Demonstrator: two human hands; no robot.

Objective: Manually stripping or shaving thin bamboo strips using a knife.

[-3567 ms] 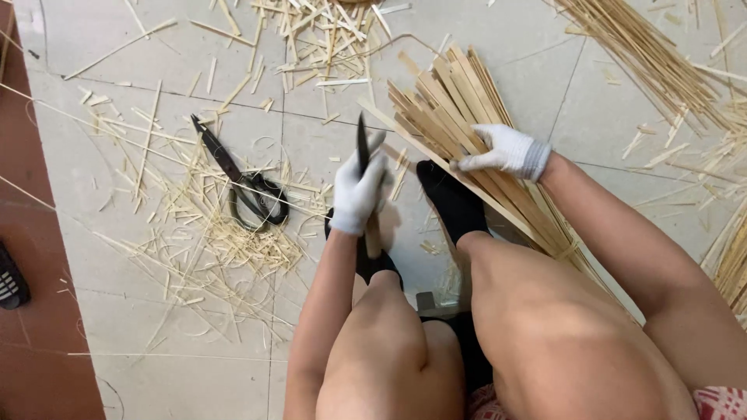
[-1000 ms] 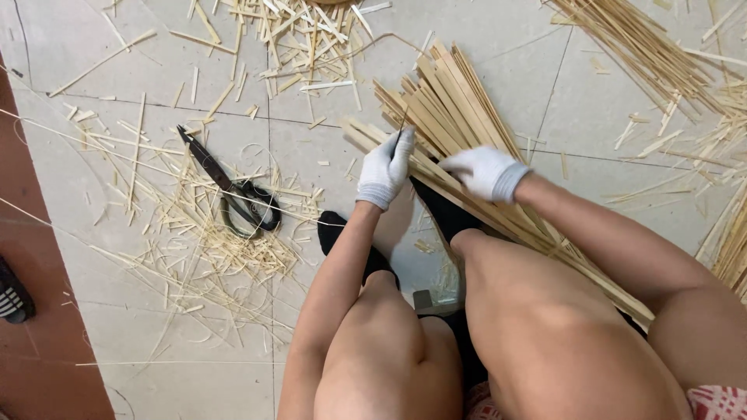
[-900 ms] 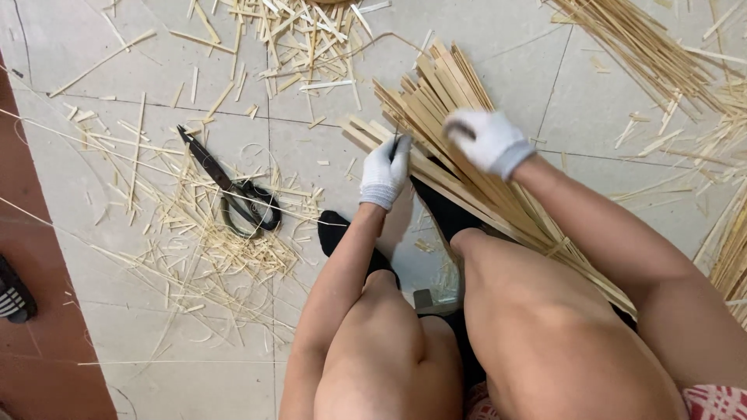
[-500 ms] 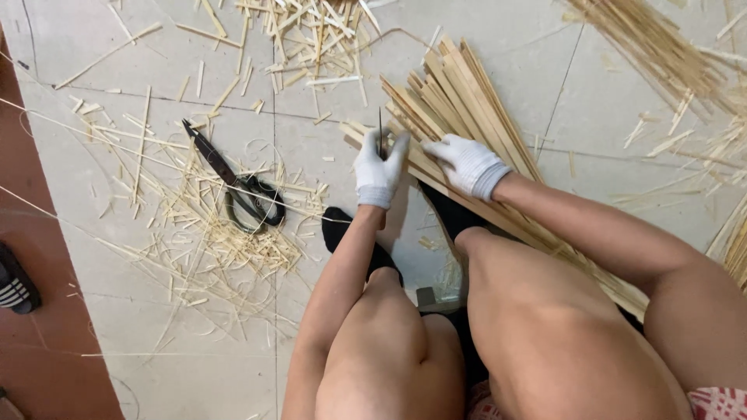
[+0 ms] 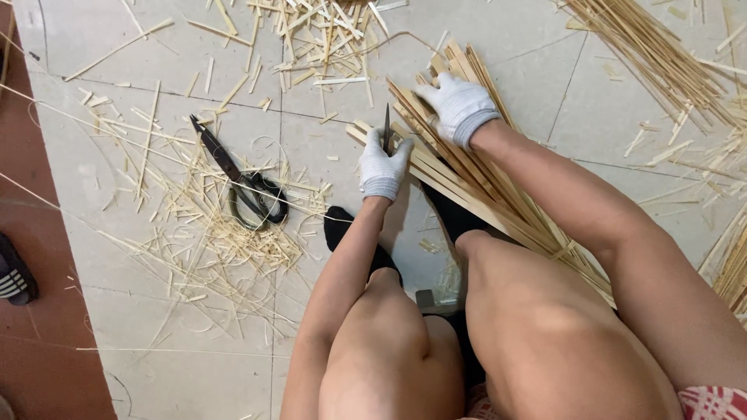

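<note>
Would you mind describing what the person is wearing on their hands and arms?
Both the left hand and the right hand wear white knitted work gloves with ribbed grey-edged cuffs ending at the wrists. The forearms are bare, with no sleeves, watch or jewellery showing.

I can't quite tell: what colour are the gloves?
White knit gloves on the left hand and right hand, in the head view.

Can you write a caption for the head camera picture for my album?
Gloved left hand holds a knife against bamboo strips steadied by the right hand.
</note>
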